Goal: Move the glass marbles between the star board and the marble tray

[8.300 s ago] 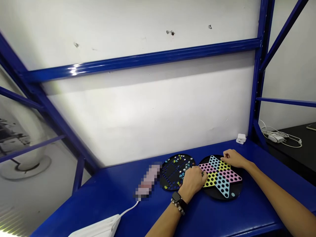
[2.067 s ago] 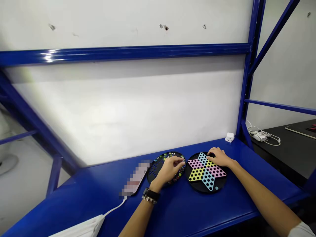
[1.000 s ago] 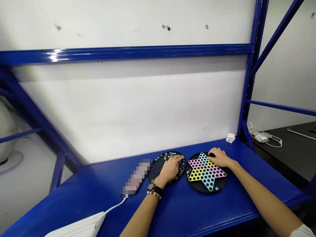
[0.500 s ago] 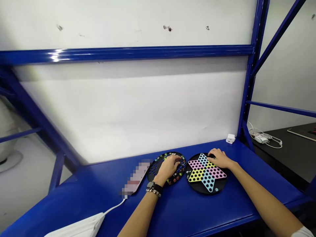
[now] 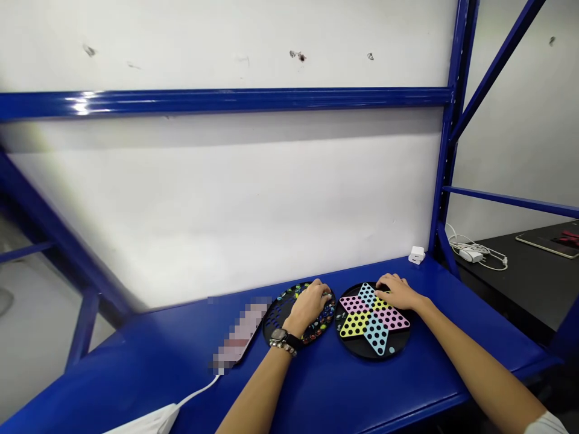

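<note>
At the lower left of the frame lies a white object (image 5: 149, 420), and a white cable (image 5: 195, 393) goes from it to a blurred object (image 5: 239, 334) on the blue surface (image 5: 136, 386). To the right is a round black board (image 5: 272, 317) with many coloured marbles (image 5: 324, 319) in its holes. The left hand (image 5: 308, 307), with a watch (image 5: 279, 334) and a bead bracelet (image 5: 281, 348) on the wrist, is curved over these marbles. Its grip is hidden, so I cannot tell if it holds one. Just beside stands a star board (image 5: 362, 325) in pink, yellow and blue. The right hand (image 5: 398, 294) lies on its upper right part with bent fingers, and this grip I also cannot tell. Farther right are a white plug (image 5: 417, 255), then cables (image 5: 470, 256) and a tablet (image 5: 543, 244) on a black table (image 5: 506, 295).
</note>
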A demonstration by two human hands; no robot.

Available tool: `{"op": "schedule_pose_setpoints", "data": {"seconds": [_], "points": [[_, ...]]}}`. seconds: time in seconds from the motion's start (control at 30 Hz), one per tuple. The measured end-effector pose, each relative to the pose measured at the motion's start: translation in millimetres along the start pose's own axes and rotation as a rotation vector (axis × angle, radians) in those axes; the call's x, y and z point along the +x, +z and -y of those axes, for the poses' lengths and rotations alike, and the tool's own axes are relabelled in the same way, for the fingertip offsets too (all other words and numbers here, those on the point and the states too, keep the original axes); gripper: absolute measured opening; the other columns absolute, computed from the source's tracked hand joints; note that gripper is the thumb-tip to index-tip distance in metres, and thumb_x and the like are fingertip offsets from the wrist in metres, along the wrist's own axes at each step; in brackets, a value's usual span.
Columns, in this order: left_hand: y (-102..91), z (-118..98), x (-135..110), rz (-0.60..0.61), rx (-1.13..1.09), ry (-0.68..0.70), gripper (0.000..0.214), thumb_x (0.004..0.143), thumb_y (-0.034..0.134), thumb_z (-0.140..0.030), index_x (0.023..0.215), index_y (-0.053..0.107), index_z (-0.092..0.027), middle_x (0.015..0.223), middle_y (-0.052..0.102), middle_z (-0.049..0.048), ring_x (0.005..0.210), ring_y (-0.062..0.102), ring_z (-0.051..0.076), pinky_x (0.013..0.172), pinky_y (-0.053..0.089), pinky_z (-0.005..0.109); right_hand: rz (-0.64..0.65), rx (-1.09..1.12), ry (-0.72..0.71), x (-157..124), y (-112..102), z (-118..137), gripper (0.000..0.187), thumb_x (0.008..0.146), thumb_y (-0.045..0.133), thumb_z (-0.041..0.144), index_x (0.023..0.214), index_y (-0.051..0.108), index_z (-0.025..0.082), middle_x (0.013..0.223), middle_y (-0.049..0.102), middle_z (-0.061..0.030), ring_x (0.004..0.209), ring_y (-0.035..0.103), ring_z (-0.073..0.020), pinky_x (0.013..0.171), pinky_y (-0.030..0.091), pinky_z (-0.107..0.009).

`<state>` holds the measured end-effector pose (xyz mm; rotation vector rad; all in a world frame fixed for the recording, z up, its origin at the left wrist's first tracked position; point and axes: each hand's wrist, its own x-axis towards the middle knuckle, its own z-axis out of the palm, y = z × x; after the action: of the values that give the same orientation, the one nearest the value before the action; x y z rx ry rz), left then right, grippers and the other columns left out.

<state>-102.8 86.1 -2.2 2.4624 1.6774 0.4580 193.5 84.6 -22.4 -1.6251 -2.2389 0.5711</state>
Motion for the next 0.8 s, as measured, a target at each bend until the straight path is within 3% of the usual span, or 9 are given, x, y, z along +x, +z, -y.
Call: {"op": "schedule_pose_setpoints", "data": {"seconds": [0.17, 0.33, 0.43, 0.67, 0.8], "points": [[-8.8, -12, -10, -0.093, -0.273, 0.057, 0.028, 0.089, 0.053, -0.038, 0.100, 0.070, -0.019, 0.098, 0.071, 0.0080, 0.087, 0.066, 0.021, 0.082, 0.052, 0.032, 0.004, -0.002, 0.004, 0, 0, -1, 0.037, 0.091, 0.045, 0.052, 0.109, 0.064, 0.027, 0.125, 0.059, -0.0080, 0.119, 0.048, -0.0300, 0.102, 0.033, -0.050], [-8.8, -31, -16, 0.137, -0.339, 0.131, 0.022, 0.076, 0.064, -0.032, 0.090, 0.075, -0.018, 0.087, 0.075, 0.0054, 0.077, 0.068, 0.019, 0.072, 0.053, 0.026, -0.005, -0.017, 0.005, 0, 1, -2, 0.036, 0.090, 0.045, 0.052, 0.108, 0.064, 0.026, 0.124, 0.059, -0.0080, 0.118, 0.049, -0.0294, 0.101, 0.033, -0.050], [-9.5, -34, -18, 0.170, -0.306, 0.134, 0.020, 0.074, 0.066, -0.030, 0.085, 0.077, -0.019, 0.086, 0.076, 0.0048, 0.076, 0.069, 0.018, 0.071, 0.052, 0.025, -0.009, -0.026, 0.002, 1, 1, -4, 0.036, 0.091, 0.044, 0.053, 0.108, 0.064, 0.027, 0.124, 0.060, -0.0074, 0.117, 0.049, -0.0292, 0.100, 0.035, -0.049], [-9.2, -35, -17, 0.094, -0.255, 0.119, 0.024, 0.077, 0.066, -0.036, 0.090, 0.077, -0.018, 0.088, 0.075, 0.0061, 0.078, 0.068, 0.020, 0.072, 0.050, 0.026, 0.004, -0.009, -0.005, 1, 1, -4, 0.038, 0.091, 0.043, 0.053, 0.109, 0.064, 0.027, 0.126, 0.059, -0.0077, 0.118, 0.048, -0.0299, 0.101, 0.034, -0.050], [-15.3, -39, -16, 0.043, -0.288, 0.142, 0.036, 0.090, 0.051, -0.045, 0.093, 0.075, -0.019, 0.087, 0.075, 0.0051, 0.075, 0.066, 0.019, 0.070, 0.048, 0.027, 0.003, -0.007, -0.006, 1, 1, -5, 0.037, 0.091, 0.043, 0.052, 0.109, 0.063, 0.027, 0.126, 0.059, -0.0078, 0.118, 0.048, -0.0299, 0.101, 0.033, -0.050]]}}
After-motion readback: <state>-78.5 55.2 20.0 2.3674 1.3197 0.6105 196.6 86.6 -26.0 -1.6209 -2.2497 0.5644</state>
